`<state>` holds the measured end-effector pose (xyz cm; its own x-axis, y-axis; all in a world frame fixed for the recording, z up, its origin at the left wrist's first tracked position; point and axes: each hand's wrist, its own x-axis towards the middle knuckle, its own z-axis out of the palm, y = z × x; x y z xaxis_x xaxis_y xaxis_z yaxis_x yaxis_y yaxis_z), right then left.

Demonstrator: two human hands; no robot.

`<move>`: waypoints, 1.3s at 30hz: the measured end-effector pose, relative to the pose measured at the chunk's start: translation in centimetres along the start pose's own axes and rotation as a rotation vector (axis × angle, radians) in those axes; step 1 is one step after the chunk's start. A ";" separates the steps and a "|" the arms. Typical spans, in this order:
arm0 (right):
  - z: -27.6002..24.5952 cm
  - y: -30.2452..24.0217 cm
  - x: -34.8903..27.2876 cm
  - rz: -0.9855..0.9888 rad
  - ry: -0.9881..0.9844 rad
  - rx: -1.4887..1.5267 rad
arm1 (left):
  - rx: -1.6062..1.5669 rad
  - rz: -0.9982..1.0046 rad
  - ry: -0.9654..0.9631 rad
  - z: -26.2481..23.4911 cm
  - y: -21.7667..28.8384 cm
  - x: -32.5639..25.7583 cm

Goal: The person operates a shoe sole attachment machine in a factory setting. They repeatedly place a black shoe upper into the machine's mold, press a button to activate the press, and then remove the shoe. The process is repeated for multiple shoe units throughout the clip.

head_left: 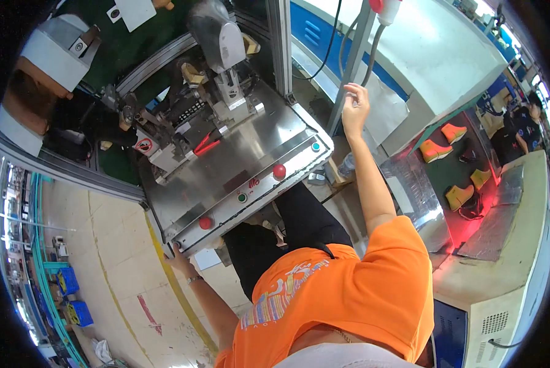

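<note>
By the control panel (224,210), left grip (181,264) unclear, right grip (355,113) loosely half-curled, near a post (354,60)

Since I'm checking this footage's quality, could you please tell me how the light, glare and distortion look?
Head view: black fisheye rim, with the metal frame rail bowing toward it; head view: pale sheen on the steel machine top, red light around the yellow shoe; head view: right hand fairly clear, far background at the edges smeared and too small to read.
</note>
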<state>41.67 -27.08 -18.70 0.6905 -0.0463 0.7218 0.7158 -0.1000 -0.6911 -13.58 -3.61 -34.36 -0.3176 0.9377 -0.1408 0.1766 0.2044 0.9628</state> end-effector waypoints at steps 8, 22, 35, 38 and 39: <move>-7.6 11.8 6.8 -0.214 -0.045 -0.782 | 0.240 0.286 0.153 1.2 0.2 -2.0; -12.6 12.3 7.7 0.108 -0.429 -1.043 | 0.346 0.369 0.216 0.7 -2.0 -0.9; -18.1 1.5 0.6 0.720 -0.959 0.587 | 0.250 0.357 0.363 2.0 -2.3 -1.5; -14.0 3.1 0.5 0.640 -1.020 -0.030 | 0.229 0.348 0.334 1.9 -2.2 -1.4; -12.6 2.8 0.7 0.727 -1.007 0.124 | 0.215 0.370 0.329 2.0 -2.2 -1.5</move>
<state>42.82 -39.95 -19.68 0.6636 0.7352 -0.1387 0.1025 -0.2731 -0.9565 -11.60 -4.85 -36.74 -0.4673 0.8274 0.3116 0.5079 -0.0373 0.8606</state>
